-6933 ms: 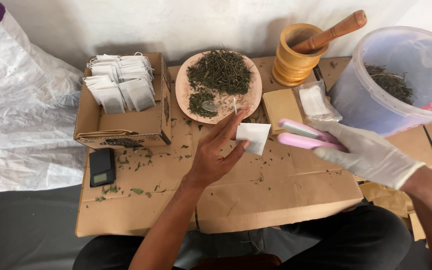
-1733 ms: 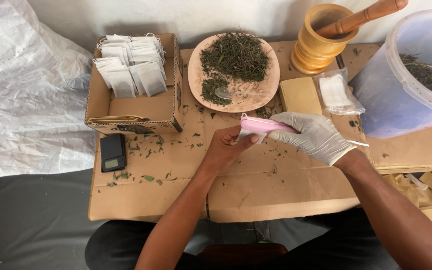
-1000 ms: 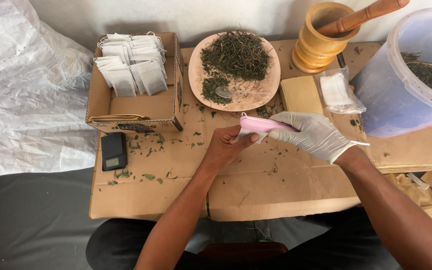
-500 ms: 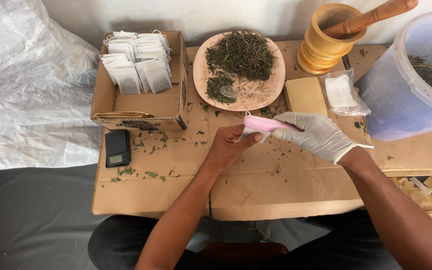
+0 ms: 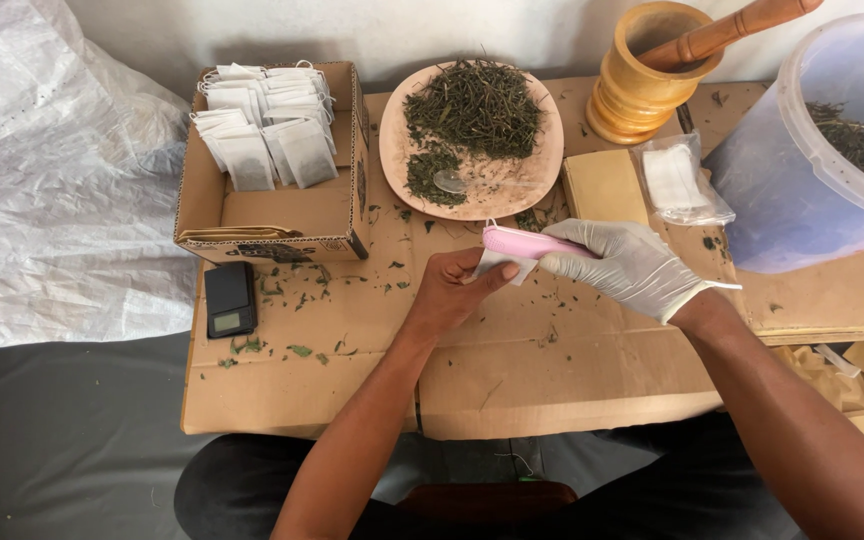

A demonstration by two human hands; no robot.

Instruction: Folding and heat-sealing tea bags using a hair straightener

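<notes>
My bare left hand (image 5: 455, 289) pinches a small white tea bag (image 5: 505, 265) at the middle of the cardboard sheet (image 5: 552, 370). My right hand (image 5: 632, 267), in a white glove, grips a pink clamp-like tool (image 5: 522, 242) whose end is closed over the top of the bag. Just behind them stands a round plate (image 5: 472, 140) of dried green leaves with a spoon (image 5: 449, 181) lying on it.
A cardboard box (image 5: 272, 190) with several filled white bags stands at the back left, a small black scale (image 5: 229, 298) in front of it. Wooden mortar and pestle (image 5: 652, 70), a tan block (image 5: 604, 186), a clear packet (image 5: 680, 180) and a translucent bucket (image 5: 832, 150) of leaves lie at the right.
Seven seconds ago my hands were apart, the left lifting the bag. They have since met, the pink tool clamped on the bag, and hold nearly still in the last second.
</notes>
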